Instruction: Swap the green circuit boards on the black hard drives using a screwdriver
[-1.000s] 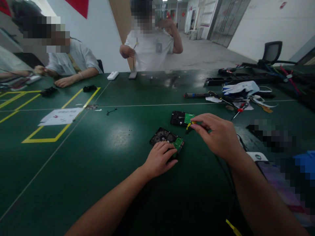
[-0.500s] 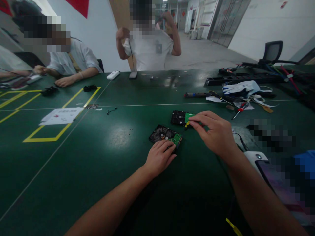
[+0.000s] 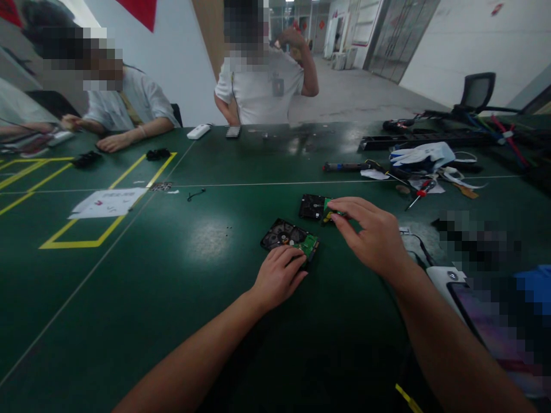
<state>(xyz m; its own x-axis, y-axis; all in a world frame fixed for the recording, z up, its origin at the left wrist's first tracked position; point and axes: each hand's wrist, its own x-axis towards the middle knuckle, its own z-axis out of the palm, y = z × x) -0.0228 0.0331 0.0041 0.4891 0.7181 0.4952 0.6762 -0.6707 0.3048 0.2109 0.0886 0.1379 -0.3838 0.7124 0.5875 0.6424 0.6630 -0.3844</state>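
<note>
Two bare hard drives lie circuit side up on the green counter [image 3: 193,287], close together near its middle. The near hard drive [image 3: 282,234] sits at an angle, its green circuit board [image 3: 310,245] turned toward the person. The left hand [image 3: 279,275] lies on its near edge with the fingers [image 3: 297,265] spread flat and pressing down, not wrapped around anything. That looks like a bracing hold, to stop the drive sliding on the smooth surface.

Just beyond it is the far hard drive [image 3: 312,206]. The right hand [image 3: 370,232] reaches over its right end, thumb and forefinger pinched shut on a small yellow-handled tool [image 3: 329,217]. The fine fingertip grip, close to the tool's working end, suits small, precise work. Whether the tip touches the board is too small to tell.

Spare tools sit out of the way at the far right: a red-handled screwdriver [image 3: 419,192] and white gloves [image 3: 419,154] among cables. A paper sheet [image 3: 107,202] lies far left beside yellow floor-style tape lines. A seated person [image 3: 129,109] and a standing person [image 3: 262,86] are at the far edge, well apart from the drives.
</note>
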